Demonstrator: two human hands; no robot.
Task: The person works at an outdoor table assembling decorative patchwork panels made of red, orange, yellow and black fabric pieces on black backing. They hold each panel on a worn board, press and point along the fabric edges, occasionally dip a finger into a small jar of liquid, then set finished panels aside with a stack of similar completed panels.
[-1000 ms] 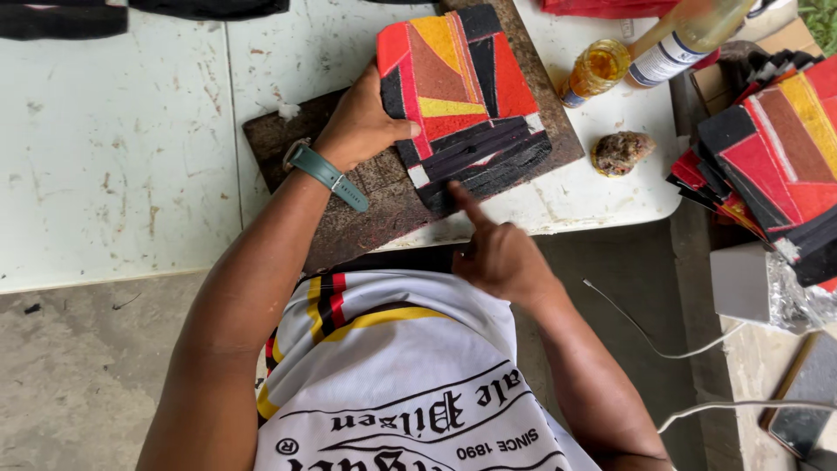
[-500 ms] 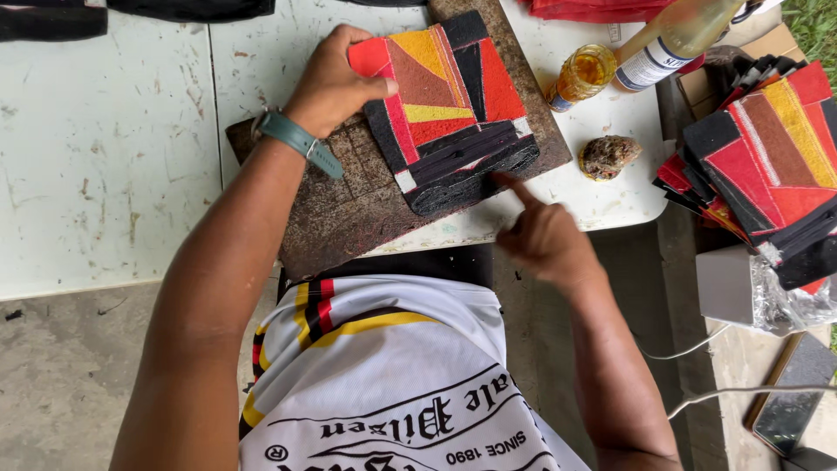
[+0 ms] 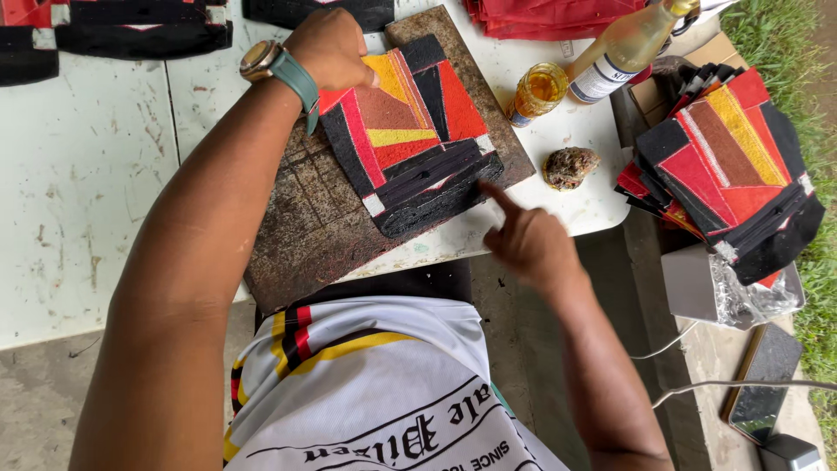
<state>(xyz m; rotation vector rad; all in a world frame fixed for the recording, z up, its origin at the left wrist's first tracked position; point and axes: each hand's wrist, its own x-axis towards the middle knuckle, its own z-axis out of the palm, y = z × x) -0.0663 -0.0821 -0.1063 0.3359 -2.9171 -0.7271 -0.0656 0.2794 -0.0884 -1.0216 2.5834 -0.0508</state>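
— While the left hand (image 3: 331, 48) clamps the far corner of the patchwork (image 3: 405, 131), what is the right hand (image 3: 523, 244) doing?

— From my seat, it holds nothing. Its forefinger is stretched out, its tip touching the black edge on the near side of the patchwork; the other fingers are loosely curled. The two hands are apart, one at each end of the piece.

— And where does the patchwork lie?

— Flat on the dark board (image 3: 305, 227), between the hands, tilted across it. It looks like several layers stacked, red, orange and black on top.

— Which step do you make it?

— I judge it to be rubbing or pressing along that black edge, with the left hand pinning the piece. A next move calls for steady pressure from the left hand, so the layers do not slide, and for the fingertip to stay on the edge strip.

— Containers?

— Beyond the right hand stands a small jar (image 3: 536, 92), open as far as I can tell, holding amber liquid. Just beside it lies a tilted bottle (image 3: 628, 48) of pale yellow liquid. A rough lump (image 3: 568, 166) sits near the right hand's fingertip, and a stack (image 3: 728, 166) of like pieces lies to its outer side.
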